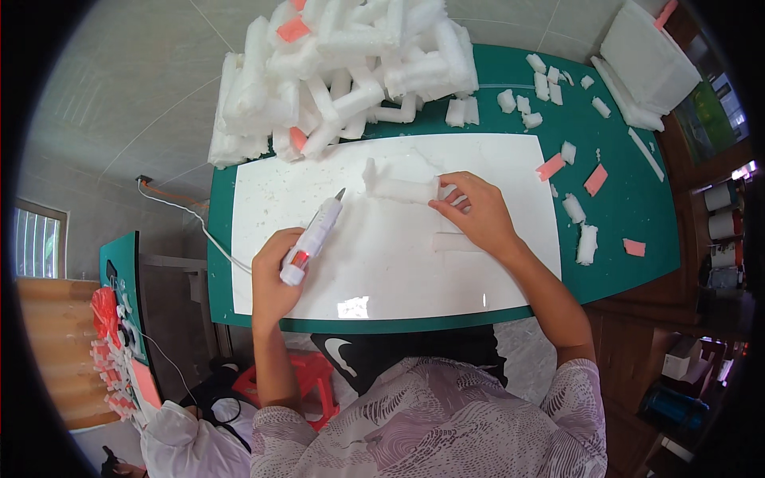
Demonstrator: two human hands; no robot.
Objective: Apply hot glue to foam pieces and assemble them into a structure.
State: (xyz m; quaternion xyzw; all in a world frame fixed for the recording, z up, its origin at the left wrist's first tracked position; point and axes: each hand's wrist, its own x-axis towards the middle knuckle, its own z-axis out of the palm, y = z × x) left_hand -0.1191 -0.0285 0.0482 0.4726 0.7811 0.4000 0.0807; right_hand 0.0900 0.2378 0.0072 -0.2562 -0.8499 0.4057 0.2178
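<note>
We see a tall pile of white foam frames [355,44] rising at the far side of a green table [637,195], beside a white sheet [422,287] spread over it; to the right we find white foam scraps [574,209] scattered among pink strips [595,180], with a pale foam block [649,60] leaning in the far corner; along the right edge we notice a wooden cabinet [621,350] and, on its shelves, a blue cylinder [673,408]; at the left we have a red stool [315,370], a co-worker in white [191,438], a second green-topped table [119,253] with a red bag [105,315], a window [40,243] and an orange-tan curtain [52,342] below it.
</note>
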